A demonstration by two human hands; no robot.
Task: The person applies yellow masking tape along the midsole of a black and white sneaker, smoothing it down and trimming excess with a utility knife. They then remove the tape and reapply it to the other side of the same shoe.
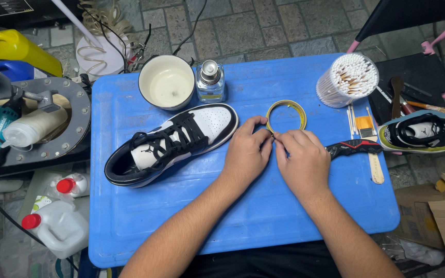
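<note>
Both hands meet at the middle of a blue plastic table top [191, 226], working at a thin roll of yellowish tape [286, 114] that lies flat just beyond the fingertips. The left hand [245, 154] curls its thumb and forefinger against the near left edge of the roll, fingers narrowed to a pinch, and the right hand [305, 162] pinches at the same spot from the other side, its fingertips touching those of the left; whether a loose end of tape is caught between them is too small to tell. Just left of the hands a black and white sneaker [171, 141] with black laces lies at a slant, toe toward the roll. Beyond it stand a white bowl [167, 82] with a dark rim and, beside that, a small clear glass bottle [210, 80] with a metal cap. At the far right corner sits a round tub of cotton swabs [347, 78]. Right of the right hand lies a red and black folding knife [353, 148], with a flat wooden stick [376, 167] and a small brush [365, 125] close by. A second sneaker [424, 133], with a yellow-green sole edge, rests off the table's right side.
</note>
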